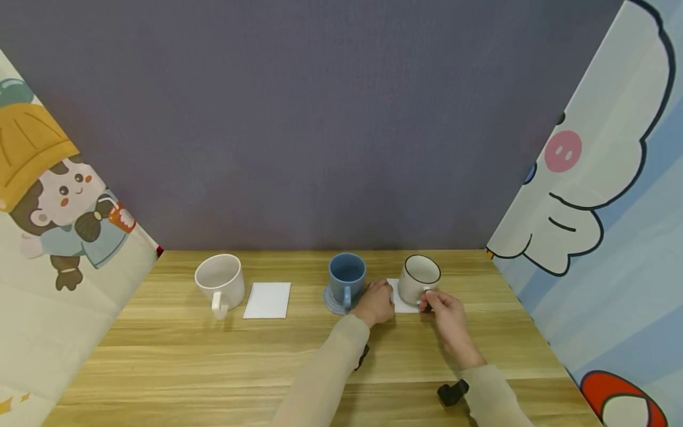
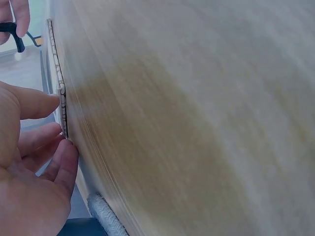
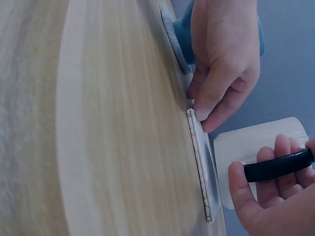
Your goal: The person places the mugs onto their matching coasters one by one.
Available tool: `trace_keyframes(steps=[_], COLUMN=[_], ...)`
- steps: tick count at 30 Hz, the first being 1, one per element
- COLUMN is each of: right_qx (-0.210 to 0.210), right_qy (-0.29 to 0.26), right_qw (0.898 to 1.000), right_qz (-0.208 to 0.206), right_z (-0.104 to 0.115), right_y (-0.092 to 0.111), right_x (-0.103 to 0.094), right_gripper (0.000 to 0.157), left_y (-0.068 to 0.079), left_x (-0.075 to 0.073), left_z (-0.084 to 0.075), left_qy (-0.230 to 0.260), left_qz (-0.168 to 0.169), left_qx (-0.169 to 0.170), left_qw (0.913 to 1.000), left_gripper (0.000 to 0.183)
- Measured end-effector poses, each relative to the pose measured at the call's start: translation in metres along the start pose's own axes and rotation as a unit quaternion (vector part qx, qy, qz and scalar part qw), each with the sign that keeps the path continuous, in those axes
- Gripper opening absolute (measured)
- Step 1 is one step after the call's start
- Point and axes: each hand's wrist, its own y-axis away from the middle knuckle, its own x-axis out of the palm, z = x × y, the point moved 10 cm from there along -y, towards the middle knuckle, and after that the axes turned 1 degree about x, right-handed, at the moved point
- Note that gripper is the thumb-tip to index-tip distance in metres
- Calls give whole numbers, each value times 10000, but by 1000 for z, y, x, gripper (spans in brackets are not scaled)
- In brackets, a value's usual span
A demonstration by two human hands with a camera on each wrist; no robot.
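In the head view my right hand [image 1: 447,317] pinches the handle of a white mug [image 1: 418,280] with a dark rim. The dark handle [image 3: 278,168] shows between thumb and fingers in the right wrist view. Directly beneath the mug is a white square coaster [image 1: 396,292], whose thick layered edge [image 3: 201,169] is visible from the side. My left hand [image 1: 376,302] pinches the left edge of this coaster between thumb and fingers. Just left of that hand a blue mug [image 1: 347,274] stands upright on a round grey coaster [image 1: 332,304].
A larger white mug [image 1: 221,279] stands at the far left, its handle facing the front. Beside it lies another white square coaster [image 1: 268,300]. A dark grey panel [image 1: 320,130] rises behind the wooden table [image 1: 213,367], with cartoon-printed sheets on both sides.
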Motion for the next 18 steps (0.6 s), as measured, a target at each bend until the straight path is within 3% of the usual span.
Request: trace_keyframes(steps=[11, 18], right_qx=[33, 124], right_qy=[103, 174], right_qw=[9998, 9994], right_qz=[-156, -287], right_z=[-5, -7], right_y=[3, 2], right_x=[10, 13], right_gripper=[31, 31], left_y=[3, 1], left_x=[-2, -2], left_z=[2, 2], left_qy=[115, 118], left_qz=[15, -32], left_qx=[-69, -72], left_qw=[9999, 9999], left_gripper=[21, 11])
